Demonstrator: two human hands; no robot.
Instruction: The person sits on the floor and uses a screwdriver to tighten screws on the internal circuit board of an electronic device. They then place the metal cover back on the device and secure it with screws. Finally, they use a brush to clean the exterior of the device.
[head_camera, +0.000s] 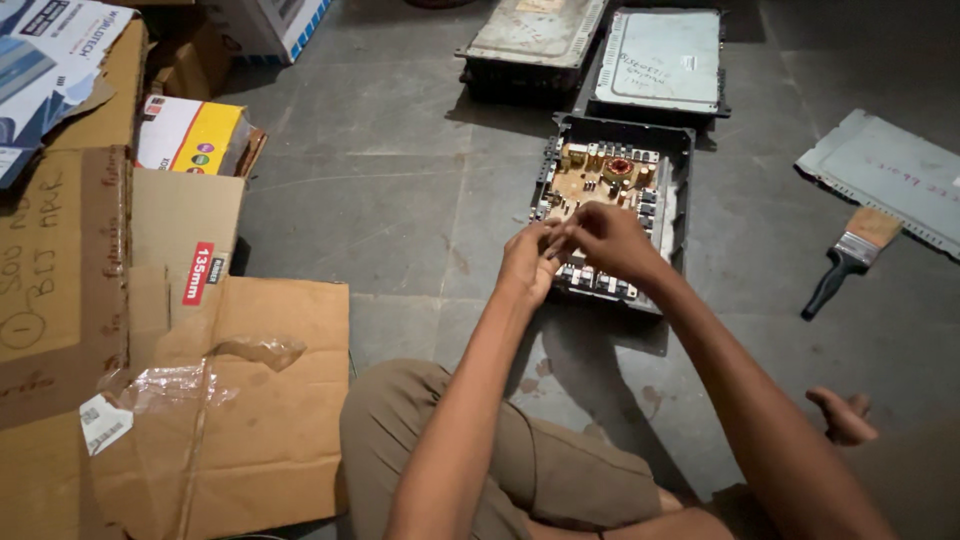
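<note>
Cardboard fills the left of my head view: a flattened brown carton (230, 400) lies on the grey stone floor (400, 210), with a small upright red label (198, 273) near its top edge, a torn white sticker (103, 422) low on the left, and crumpled clear tape (200, 380) across its middle. Above it sits a yellow and white box (190, 135) with small coloured dots on its face, tucked among more brown cartons. At the top left corner a blue and white printed box (45, 60) leans over the cardboard, and another white box with blue stripes (270, 25) stands further along the top edge.

Ahead of me, on the floor, an open black casing (675, 195) holds a tan circuit board (590, 185) with a copper coil, small blocks and rows of connectors along its edges. Beyond it lie two closed grey metal units (600, 50), side by side. To the right a loose grey metal cover (890, 175) rests flat, and a paintbrush with a black handle (850, 260) lies just beside it.

My left hand (528, 265) and right hand (605, 240) meet over the near end of the casing, fingertips pinched together and touching. Whatever they pinch is too small to tell. My legs are folded beneath my arms.
</note>
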